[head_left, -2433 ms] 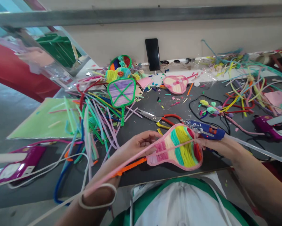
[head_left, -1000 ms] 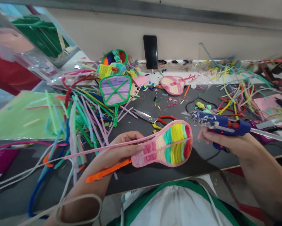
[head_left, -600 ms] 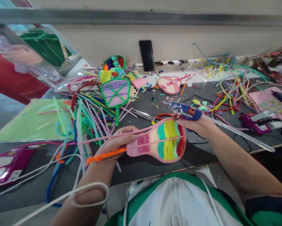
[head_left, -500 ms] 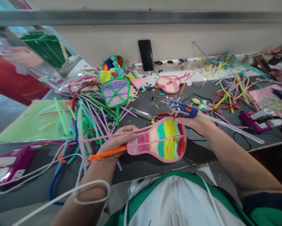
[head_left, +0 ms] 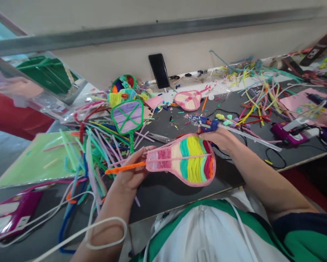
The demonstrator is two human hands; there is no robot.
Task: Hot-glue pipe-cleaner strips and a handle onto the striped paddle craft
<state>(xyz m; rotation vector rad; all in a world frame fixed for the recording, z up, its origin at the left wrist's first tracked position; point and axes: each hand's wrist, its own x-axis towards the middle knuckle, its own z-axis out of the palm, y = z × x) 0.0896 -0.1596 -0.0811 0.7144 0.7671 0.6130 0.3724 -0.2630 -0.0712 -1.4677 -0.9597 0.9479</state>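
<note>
Both hands are raised over the near part of the dark table [head_left: 163, 203], forearms converging from the lower left and lower right.

The left hand [head_left: 133, 177] is turned partly palm-up, its forearm slanting up and to the right. Its fingers are clamped on the narrow end of the striped piece [head_left: 192, 167], with curled fingertips showing along the upper edge; the grip behind the piece is hidden. An orange strip [head_left: 125, 168] extends leftward from that end, across the hand. A loop of white cord [head_left: 109, 221] crosses the view over the left forearm; whether it encircles the arm cannot be determined.

The right hand [head_left: 218, 140] is positioned beyond the piece's wide end, its forearm running up and to the left. The fingers are closed on the blue glue gun [head_left: 203, 122], most of them concealed by the tool and hand. The thumb side reaches the piece's upper rim; contact cannot be confirmed. The gun's nozzle points left, and a clear glue stick [head_left: 251, 137] projects from its rear, down to the right.

The striped piece is located between the two hands, broad face upward, wide end to the right. Scissors [head_left: 160, 138] lie just beyond it, partly covered.
</note>
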